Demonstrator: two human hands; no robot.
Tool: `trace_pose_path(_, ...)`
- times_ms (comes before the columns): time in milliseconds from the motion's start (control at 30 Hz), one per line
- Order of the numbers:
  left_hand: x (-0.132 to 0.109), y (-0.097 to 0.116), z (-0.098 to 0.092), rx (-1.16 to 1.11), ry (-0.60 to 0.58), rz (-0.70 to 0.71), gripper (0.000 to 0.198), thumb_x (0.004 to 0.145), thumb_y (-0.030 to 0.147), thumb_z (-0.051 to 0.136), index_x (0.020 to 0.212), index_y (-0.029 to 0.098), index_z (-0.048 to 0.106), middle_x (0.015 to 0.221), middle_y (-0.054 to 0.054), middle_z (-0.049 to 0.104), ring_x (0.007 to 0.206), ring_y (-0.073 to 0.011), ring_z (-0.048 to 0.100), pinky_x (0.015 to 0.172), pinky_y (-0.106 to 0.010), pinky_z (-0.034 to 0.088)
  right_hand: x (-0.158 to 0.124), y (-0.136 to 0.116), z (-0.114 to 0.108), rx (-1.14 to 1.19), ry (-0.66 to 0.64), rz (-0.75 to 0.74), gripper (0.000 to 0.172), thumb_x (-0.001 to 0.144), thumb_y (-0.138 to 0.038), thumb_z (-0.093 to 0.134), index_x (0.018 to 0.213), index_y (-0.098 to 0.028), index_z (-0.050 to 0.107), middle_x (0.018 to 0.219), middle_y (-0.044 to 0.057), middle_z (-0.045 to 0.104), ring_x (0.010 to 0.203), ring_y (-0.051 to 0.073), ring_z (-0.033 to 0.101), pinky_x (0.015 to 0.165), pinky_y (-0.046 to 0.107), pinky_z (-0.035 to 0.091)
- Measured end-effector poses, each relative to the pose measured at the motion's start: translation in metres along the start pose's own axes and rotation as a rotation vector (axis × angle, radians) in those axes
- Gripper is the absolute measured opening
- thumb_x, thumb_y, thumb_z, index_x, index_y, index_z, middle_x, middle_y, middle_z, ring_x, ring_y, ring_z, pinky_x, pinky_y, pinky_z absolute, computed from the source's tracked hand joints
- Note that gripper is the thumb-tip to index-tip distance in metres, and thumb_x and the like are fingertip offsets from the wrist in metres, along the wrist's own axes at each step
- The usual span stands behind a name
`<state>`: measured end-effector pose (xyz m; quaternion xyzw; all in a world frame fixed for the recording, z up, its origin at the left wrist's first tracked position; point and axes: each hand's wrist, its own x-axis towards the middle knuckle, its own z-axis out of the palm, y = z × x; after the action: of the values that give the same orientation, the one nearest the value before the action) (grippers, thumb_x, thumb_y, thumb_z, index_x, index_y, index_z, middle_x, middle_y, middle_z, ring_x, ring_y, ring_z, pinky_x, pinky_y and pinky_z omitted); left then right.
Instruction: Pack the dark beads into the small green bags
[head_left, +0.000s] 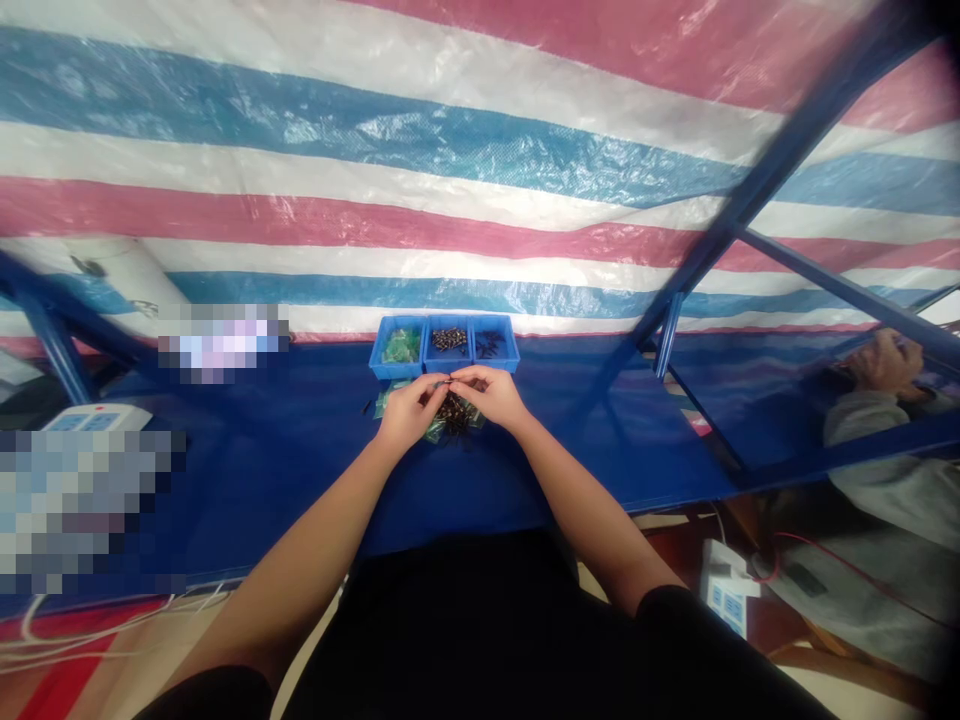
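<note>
Head view: from my end I see the left hand (409,415) and right hand (495,397), both pinched narrow, fingertips meeting on a small dark piece (449,380), too small to identify. It's at the far edge of a heap of dark bits (455,412) on the blue bench (465,490). Just beyond, three blue bins (396,370) in a row: greenish packets (403,345) left, brassy pieces (450,340) middle, dark pieces (490,346) right.

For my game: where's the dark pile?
In the head view's centre, the pile is on the table, between left hand and right hand, in front of the middle bin.
</note>
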<state>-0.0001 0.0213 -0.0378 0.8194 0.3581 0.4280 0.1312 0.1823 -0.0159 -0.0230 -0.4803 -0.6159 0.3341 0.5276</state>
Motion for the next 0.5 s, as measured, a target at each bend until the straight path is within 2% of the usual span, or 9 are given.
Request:
trace_pose_path(167,0.0,-0.0017,0.0012,-0.018,0.004,0.009,0.023,0.091,0.036,0.053,0.1,0.02,0.067,0.062,0.004,0.059,0.055,-0.0075,0.054,0.059,-0.017,0.043,0.0001,0.0032,0.0016,0.016,-0.007,-0.008,0.034,0.076,-0.042,0.068,0.098,-0.016,0.071,0.089,0.006,0.072,0.07,0.013,0.063,0.069,0.026,0.053)
trace_pose_path(333,0.0,-0.0025,0.001,-0.012,-0.024,-0.04,0.025,0.091,0.038,0.051,0.1,0.019,0.066,0.064,0.003,0.062,0.056,-0.0087,0.057,0.06,-0.018,0.044,-0.0006,0.0079,0.0033,0.037,-0.011,-0.009,0.038,0.076,-0.042,0.068,0.106,-0.018,0.069,0.091,0.005,0.072,0.075,0.014,0.066,0.075,0.028,0.055)
trace_pose_path(500,0.0002,0.0001,0.0005,-0.012,-0.04,-0.06,0.025,0.091,0.037,0.052,0.103,0.019,0.064,0.063,0.004,0.061,0.055,-0.0083,0.056,0.059,-0.018,0.043,-0.0007,0.0085,0.0032,0.021,0.001,-0.024,0.034,0.077,-0.041,0.068,0.1,-0.017,0.07,0.09,0.006,0.073,0.076,0.015,0.067,0.074,0.028,0.055)
